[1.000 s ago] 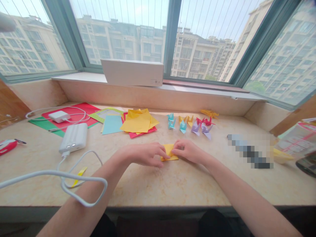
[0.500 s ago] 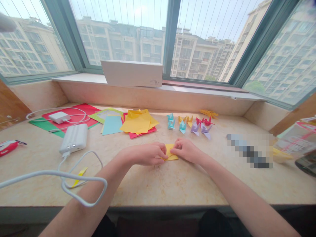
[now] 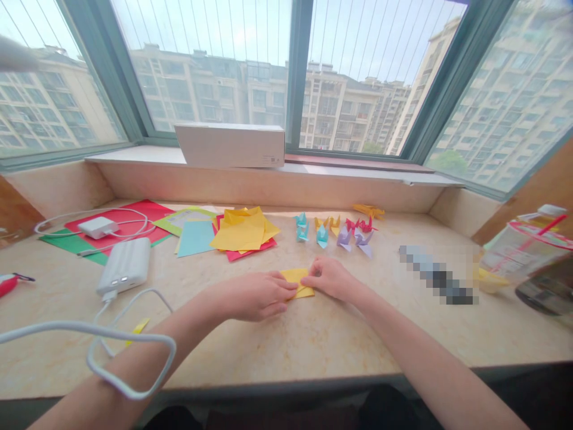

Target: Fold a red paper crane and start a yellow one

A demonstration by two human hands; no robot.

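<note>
A small folded yellow paper (image 3: 296, 280) lies on the marble counter (image 3: 313, 340) between my hands. My left hand (image 3: 257, 294) rests on its left part, fingers curled and pressing it down. My right hand (image 3: 329, 276) pinches its right edge with the fingertips together. Beyond them stands a row of several small folded paper cranes (image 3: 333, 230) in blue, yellow, purple and red. A stack of yellow sheets on red paper (image 3: 244, 234) lies to the left of the cranes.
A white power bank (image 3: 125, 266) with a looping white cable (image 3: 111, 340) sits at left, near a charger (image 3: 98, 226) on red and green sheets. A white box (image 3: 230, 145) stands on the window sill. A clear plastic container (image 3: 519, 251) is at right.
The camera has tilted and shifted slightly. My hands have stayed on the yellow paper, with the left fingers sliding along its left part and the right fingers closing on its right edge.
</note>
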